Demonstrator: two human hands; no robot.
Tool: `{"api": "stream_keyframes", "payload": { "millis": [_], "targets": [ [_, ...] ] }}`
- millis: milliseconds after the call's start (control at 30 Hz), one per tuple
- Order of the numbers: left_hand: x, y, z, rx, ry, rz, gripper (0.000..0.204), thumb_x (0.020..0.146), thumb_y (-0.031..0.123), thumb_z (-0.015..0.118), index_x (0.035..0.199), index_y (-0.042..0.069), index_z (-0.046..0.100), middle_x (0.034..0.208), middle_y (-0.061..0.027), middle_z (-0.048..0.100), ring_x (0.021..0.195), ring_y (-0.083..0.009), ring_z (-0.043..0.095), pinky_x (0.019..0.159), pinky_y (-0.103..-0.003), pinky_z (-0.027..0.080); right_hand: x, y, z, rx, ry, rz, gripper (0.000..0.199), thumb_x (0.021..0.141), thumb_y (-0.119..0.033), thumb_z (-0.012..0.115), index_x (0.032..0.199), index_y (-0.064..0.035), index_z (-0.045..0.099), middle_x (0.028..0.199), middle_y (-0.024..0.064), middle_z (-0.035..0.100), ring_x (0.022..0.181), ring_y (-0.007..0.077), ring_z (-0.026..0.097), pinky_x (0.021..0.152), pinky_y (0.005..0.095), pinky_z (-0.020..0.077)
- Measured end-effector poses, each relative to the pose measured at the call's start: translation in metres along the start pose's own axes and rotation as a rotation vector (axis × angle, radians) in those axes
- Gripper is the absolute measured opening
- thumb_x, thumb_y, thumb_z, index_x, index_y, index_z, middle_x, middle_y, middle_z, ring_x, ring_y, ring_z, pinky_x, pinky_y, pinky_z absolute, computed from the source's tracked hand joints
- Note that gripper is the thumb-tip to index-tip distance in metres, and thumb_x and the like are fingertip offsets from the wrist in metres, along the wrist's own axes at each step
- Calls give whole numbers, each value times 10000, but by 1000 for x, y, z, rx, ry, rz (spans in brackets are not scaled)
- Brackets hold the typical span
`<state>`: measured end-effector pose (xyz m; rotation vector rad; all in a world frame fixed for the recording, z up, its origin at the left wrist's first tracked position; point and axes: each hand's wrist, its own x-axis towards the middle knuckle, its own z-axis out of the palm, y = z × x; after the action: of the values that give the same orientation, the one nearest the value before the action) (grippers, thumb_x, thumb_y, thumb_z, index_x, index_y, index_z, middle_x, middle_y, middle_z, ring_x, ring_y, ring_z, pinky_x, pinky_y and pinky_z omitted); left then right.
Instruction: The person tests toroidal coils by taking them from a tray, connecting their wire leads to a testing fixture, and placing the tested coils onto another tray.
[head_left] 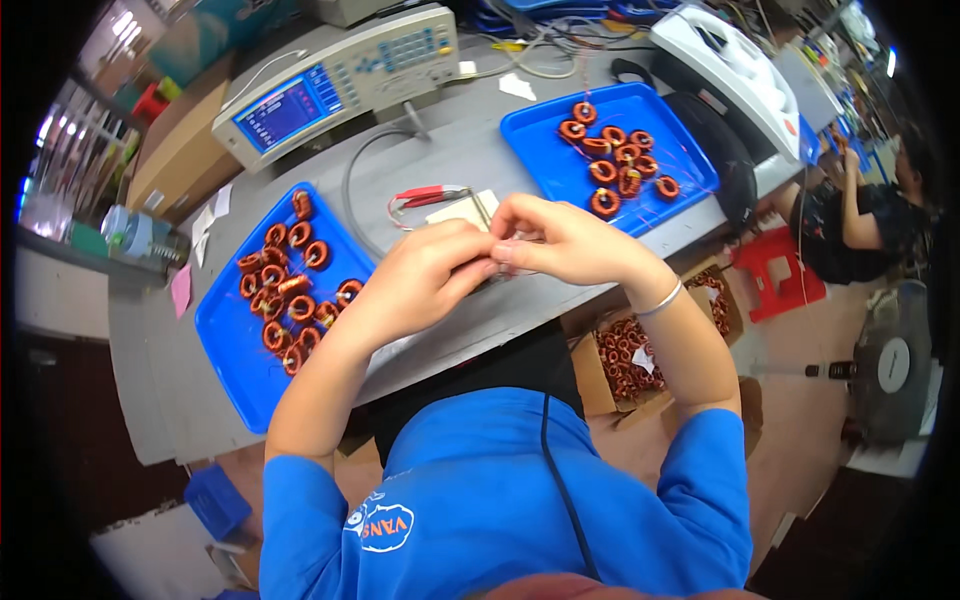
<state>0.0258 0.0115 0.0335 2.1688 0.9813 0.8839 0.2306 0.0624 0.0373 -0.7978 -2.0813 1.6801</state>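
Observation:
Over the bench's front part, my left hand (430, 268) and my right hand (565, 240) meet with fingertips pinched together. Whatever sits between the fingers is hidden by them. Just beyond the hands lie a red-sleeved test clip (420, 194) on a lead and a pale block (462, 211) with a metal part on it. To the left, a blue tray (222, 330) holds several copper-wound ring coils (300, 308), close to my left forearm. Another blue tray (545, 125), at the right, holds several more ring coils (627, 153) with thin loose wires.
A bench meter (340, 85) with a lit screen stands at the back, its grey cable (348, 185) curving toward me. A white device (725, 75) stands back right. Below the bench, a cardboard box (592, 380) holds many coils. A person (850, 220) sits at far right near a red stool (775, 275).

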Motion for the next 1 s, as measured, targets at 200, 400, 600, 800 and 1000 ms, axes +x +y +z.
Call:
{"api": "stream_keyframes", "payload": {
  "millis": [200,400,600,800,1000],
  "targets": [
    [11,-40,10,259,159,-10,232,769,76,669,986,28,602,863,-114,614,775,-297,589,688,-379,468,23,27,-8,2,149,89,278,867,-92,582,1133,-58,509,814,51,600,634,138,580,566,278,470],
    [18,-68,21,394,63,-149,211,798,142,646,975,33,611,896,-125,624,827,-306,607,719,-395,476,29,60,-14,-515,195,-127,336,800,-102,641,1133,-118,597,852,60,606,731,187,582,652,304,452],
    [18,-76,36,465,44,-262,219,796,182,645,960,40,615,899,-121,625,841,-317,609,730,-418,477,31,84,-24,-817,170,-223,376,771,-146,668,1143,-175,621,849,33,609,751,192,564,736,316,367],
    [21,-75,40,537,9,-330,185,791,193,640,901,45,633,858,-128,630,800,-321,620,693,-425,486,37,93,-26,-751,187,-241,288,785,-181,657,1073,-200,669,816,28,597,766,198,547,756,329,339],
    [20,-75,48,596,38,-410,162,754,204,661,777,45,647,798,-134,633,717,-320,634,629,-427,499,42,95,-14,-851,260,-222,215,798,-174,651,1003,-200,711,782,12,590,737,181,538,733,321,329]
  ]
}}
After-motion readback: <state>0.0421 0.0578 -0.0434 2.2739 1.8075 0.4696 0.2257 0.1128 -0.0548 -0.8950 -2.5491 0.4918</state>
